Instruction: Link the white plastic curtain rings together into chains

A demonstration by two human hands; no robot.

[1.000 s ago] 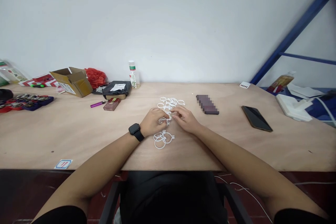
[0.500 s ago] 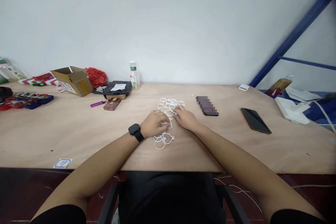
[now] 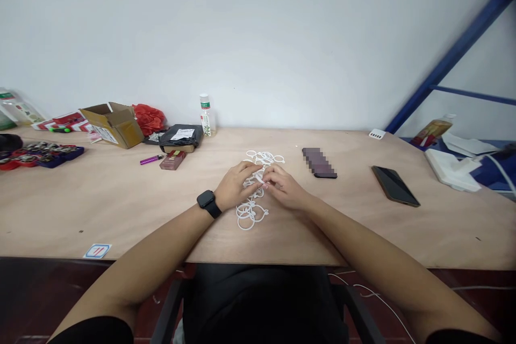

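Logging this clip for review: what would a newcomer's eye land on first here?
The two hands meet at the middle of the wooden table: the left hand, with a black smartwatch on its wrist, and the right hand pinch at a tangle of white plastic rings. More of them lie just beyond the fingers. To the right a dark phone lies flat, and at far left stands an open cardboard box.

The light was bright and soft with faint shadows. The edges bent, and the corners went dark.
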